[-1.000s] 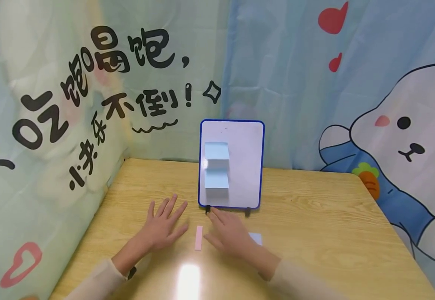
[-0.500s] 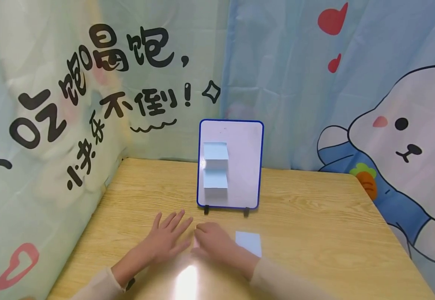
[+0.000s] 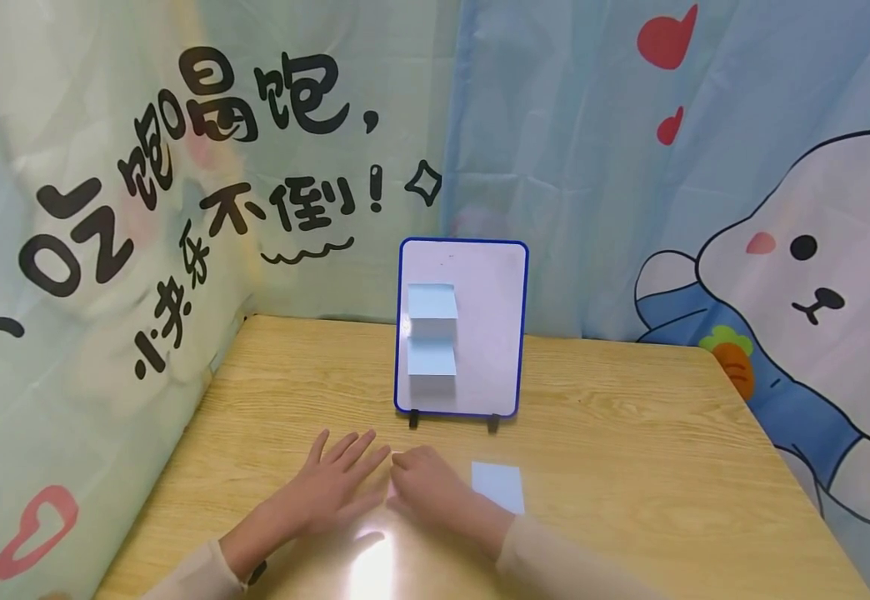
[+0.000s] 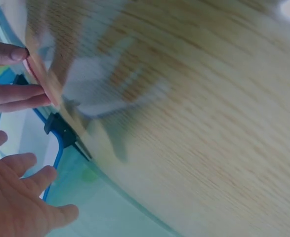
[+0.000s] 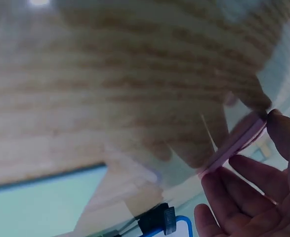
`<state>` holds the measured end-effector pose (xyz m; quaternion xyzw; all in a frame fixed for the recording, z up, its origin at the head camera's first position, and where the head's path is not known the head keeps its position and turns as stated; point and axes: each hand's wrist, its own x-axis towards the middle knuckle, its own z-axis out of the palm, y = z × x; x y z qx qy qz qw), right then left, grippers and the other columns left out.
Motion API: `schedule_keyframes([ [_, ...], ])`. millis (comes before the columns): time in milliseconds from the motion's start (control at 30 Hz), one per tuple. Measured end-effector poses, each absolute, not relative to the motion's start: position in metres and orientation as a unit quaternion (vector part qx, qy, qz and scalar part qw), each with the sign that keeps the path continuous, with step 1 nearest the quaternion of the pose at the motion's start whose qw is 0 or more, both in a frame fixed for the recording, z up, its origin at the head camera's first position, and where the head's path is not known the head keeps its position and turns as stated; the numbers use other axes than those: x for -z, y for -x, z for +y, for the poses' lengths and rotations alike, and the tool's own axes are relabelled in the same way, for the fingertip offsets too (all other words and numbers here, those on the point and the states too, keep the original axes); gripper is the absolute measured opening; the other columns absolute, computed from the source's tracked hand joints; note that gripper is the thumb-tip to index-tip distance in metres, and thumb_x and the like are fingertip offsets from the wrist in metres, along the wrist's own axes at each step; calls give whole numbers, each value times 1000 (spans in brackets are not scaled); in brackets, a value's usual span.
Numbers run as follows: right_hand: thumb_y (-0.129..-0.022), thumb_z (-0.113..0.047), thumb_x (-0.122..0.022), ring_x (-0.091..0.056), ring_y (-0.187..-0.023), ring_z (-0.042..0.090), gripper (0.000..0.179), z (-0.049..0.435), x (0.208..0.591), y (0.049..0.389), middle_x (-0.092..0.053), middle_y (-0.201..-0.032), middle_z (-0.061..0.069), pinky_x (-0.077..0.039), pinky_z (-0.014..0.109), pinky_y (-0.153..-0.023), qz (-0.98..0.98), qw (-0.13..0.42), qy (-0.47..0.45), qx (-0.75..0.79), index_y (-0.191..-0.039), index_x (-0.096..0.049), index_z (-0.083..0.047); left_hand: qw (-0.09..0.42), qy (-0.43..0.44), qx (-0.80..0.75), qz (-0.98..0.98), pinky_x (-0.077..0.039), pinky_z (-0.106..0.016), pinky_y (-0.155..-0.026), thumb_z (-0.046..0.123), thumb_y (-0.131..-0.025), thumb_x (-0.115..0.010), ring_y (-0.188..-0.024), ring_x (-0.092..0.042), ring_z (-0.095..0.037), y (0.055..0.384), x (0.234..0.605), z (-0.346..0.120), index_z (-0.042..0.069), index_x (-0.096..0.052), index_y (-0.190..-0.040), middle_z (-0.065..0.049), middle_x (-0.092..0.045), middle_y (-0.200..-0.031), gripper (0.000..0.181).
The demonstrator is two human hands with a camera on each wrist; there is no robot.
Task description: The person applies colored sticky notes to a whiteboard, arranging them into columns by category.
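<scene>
With thumb and fingertips, my right hand (image 3: 435, 490) holds a narrow pink strip (image 5: 236, 143) low at the tabletop. In the right wrist view the thumb is at one end of it and the fingers are toward the other. Most of the strip is hidden behind that hand in the head view. Just left of it is my left hand (image 3: 330, 490), fingers spread and straight, holding nothing. Beside the right wrist a pale blue square of paper (image 3: 498, 485) lies flat on the table, partly covered by the forearm.
A blue-framed whiteboard (image 3: 489, 333) stands upright on black feet (image 3: 492, 424) behind the hands. Two light blue folded papers, an upper one (image 3: 432, 302) and a lower one (image 3: 432, 357), stick out from its left half. Printed curtains enclose the wooden table (image 3: 630, 467).
My right hand has drawn back from near the board's foot and taken hold of the pink strip, uncovering more of the blue paper. The left hand has come slightly nearer to me, still spread.
</scene>
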<state>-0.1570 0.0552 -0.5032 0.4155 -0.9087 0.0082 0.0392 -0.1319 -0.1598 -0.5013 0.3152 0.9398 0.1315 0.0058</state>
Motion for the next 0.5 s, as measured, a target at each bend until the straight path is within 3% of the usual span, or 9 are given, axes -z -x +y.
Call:
schedule_keyframes([
  [300,-96,-33,-58,-68,-91,16,25,53,498,159,-73,-105,0,-49,33,-93,-901,25,-433,33,-81,-72,-20,-1,-332,-137,933,-14,-67,-116,48,-102,-46,-145,-35,-36,130,500,-160,23,-34,-155,-12,-31,-161,59],
  [500,-98,-34,-57,-66,-84,14,23,52,498,161,-71,-94,-4,-50,33,-91,-894,23,-443,57,-85,-74,-24,-3,-340,-137,930,-17,-68,-115,46,-102,-47,-144,-37,-34,129,498,-162,23,-36,-154,-10,-33,-161,58],
])
